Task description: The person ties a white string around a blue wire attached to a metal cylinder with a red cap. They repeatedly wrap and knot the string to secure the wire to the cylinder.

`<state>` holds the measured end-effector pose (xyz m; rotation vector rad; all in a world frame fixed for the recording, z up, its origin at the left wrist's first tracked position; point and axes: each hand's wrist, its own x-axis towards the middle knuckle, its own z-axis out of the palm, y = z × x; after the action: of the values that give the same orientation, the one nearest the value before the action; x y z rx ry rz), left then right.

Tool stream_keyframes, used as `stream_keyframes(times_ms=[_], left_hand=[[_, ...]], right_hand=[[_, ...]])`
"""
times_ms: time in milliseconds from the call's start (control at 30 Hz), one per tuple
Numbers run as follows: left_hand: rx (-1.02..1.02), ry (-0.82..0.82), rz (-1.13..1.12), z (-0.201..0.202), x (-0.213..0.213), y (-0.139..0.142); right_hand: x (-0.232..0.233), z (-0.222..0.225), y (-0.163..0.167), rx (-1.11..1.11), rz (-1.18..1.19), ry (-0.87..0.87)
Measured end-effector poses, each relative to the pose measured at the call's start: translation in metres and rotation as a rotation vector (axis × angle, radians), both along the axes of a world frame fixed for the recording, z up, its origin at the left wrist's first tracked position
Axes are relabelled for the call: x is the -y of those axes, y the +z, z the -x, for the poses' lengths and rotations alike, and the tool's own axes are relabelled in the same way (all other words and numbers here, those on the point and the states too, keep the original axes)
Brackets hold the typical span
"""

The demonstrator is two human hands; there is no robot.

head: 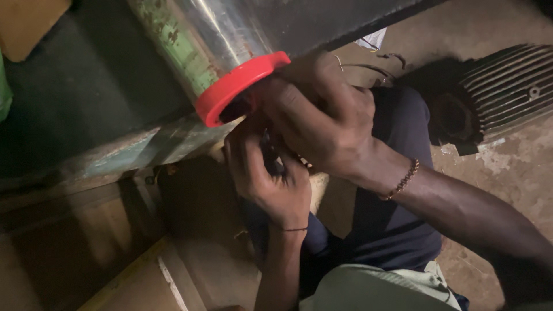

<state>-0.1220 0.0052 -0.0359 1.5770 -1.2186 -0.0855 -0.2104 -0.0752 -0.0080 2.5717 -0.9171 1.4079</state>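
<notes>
Now, from the head camera: both hands are bunched up tight at the end of a shiny metal cylinder point(230, 26) that slants down from the top of the picture. The cylinder's end carries a red plastic cap point(236, 86) — a round collar with a dark opening, and what lies inside that opening is too dark to make out. The right hand point(322, 118) sits just beside and behind the cap, fingers curled and pressed together over something small that cannot be seen; a beaded bracelet point(403, 179) rides on its wrist. The left hand point(268, 178) comes up from below, fingers folded closed around a thin dark object point(271, 155), its tip aimed toward the cap's underside. Whether that object touches the cap, I cannot tell.

By my reading, the step in hand is fine work right at the cap's lower rim, both hands bracing one another. Any next move there would call for a steady grip and small, careful pressure — the spot is cramped and poorly lit.

Around them: a ribbed motor housing point(507, 92) lies on the dusty concrete floor point(507, 173) at right, well apart from the hands, with loose wires point(374, 66) near it. A dark, worn beam point(115, 155) runs beneath the cylinder.
</notes>
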Motion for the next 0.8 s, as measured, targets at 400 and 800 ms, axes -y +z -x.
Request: stream_keyframes(times_ms=[400,800], left_hand=[[-0.041,-0.021,0.011,-0.006,-0.001,0.0],[-0.058,-0.019,-0.002,-0.001,-0.004,0.001]], right_hand=[[0.003,-0.002,-0.002,-0.11,0.213,-0.13],[0.033,0.015,-0.018,-0.2,0.325,0.189]])
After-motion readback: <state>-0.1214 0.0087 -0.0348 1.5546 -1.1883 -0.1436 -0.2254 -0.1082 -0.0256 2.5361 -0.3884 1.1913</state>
